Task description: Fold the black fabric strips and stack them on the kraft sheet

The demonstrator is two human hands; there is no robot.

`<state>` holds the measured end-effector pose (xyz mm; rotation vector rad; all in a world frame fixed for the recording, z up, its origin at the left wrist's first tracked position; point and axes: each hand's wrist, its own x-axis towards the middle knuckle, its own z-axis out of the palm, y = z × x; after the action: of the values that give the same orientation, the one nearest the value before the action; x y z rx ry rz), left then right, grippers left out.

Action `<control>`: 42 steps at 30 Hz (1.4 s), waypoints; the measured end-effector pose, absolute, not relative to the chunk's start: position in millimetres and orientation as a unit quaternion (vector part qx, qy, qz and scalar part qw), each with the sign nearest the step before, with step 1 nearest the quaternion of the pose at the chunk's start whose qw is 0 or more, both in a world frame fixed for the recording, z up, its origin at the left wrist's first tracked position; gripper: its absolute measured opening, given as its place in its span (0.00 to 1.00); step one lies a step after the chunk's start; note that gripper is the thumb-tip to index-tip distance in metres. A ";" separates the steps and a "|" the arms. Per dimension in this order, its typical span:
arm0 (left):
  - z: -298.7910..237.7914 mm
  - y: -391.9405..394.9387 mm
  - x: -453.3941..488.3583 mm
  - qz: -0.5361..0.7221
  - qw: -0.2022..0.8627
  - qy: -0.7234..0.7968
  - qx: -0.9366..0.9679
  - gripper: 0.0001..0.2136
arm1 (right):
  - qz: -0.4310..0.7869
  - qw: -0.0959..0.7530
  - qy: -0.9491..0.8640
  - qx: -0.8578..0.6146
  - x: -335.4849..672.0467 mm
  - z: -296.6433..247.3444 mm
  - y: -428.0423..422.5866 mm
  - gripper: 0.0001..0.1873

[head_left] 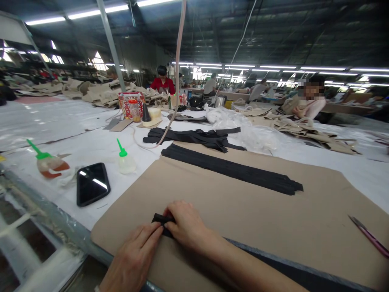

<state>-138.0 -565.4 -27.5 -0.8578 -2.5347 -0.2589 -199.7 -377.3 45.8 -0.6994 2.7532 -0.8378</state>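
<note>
Near the front edge of a large tan sheet (243, 219), a short black fabric strip (158, 218) lies between my two hands. My left hand (133, 251) presses its fingertips on the strip's near side. My right hand (185, 221) curls its fingers over the strip's other end, closed on it and covering part of it. Farther back on the sheet, a flat bundle of black strips (231, 169) lies side by side. Behind that is a looser pile of black strips (191, 138). Scissors (369, 235) with pinkish handles rest at the right.
Left of the sheet are a black phone (93, 184), a green-nozzled bottle with amber liquid (50, 164) and a clear one (126, 162). A pinkish hose (179, 48) hangs down to the table. Plastic wrap (240, 125) lies behind. Co-workers sit farther back.
</note>
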 end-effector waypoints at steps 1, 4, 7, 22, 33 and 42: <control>-28.4 -565.8 -138.1 -0.085 0.228 -0.918 -0.313 0.20 | -0.282 0.090 0.925 -0.236 -200.8 45.3 -378.7 0.08; -25.8 -565.6 -138.1 -0.068 0.246 -0.915 -0.313 0.19 | -0.284 0.088 0.923 -0.244 -203.3 42.8 -382.1 0.08; -20.6 -565.8 -139.1 -0.039 0.272 -0.905 -0.324 0.17 | -0.282 0.080 0.923 -0.247 -204.0 40.2 -383.6 0.10; -4.2 -574.1 -146.9 0.026 0.298 -0.882 -0.363 0.16 | -0.308 0.058 0.913 -0.261 -198.4 31.3 -381.1 0.14; -12.7 -579.0 -148.5 -0.004 0.268 -0.897 -0.352 0.19 | -0.349 0.053 0.889 -0.290 -196.9 25.5 -372.3 0.15; -12.3 -578.4 -147.6 -0.017 0.243 -0.908 -0.341 0.18 | -0.292 0.028 0.893 -0.342 -191.0 24.8 -369.6 0.16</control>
<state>-147.6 -578.4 -12.3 -0.9331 -2.4815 -0.0466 -191.0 -369.6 24.8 -1.0558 2.7553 -0.9021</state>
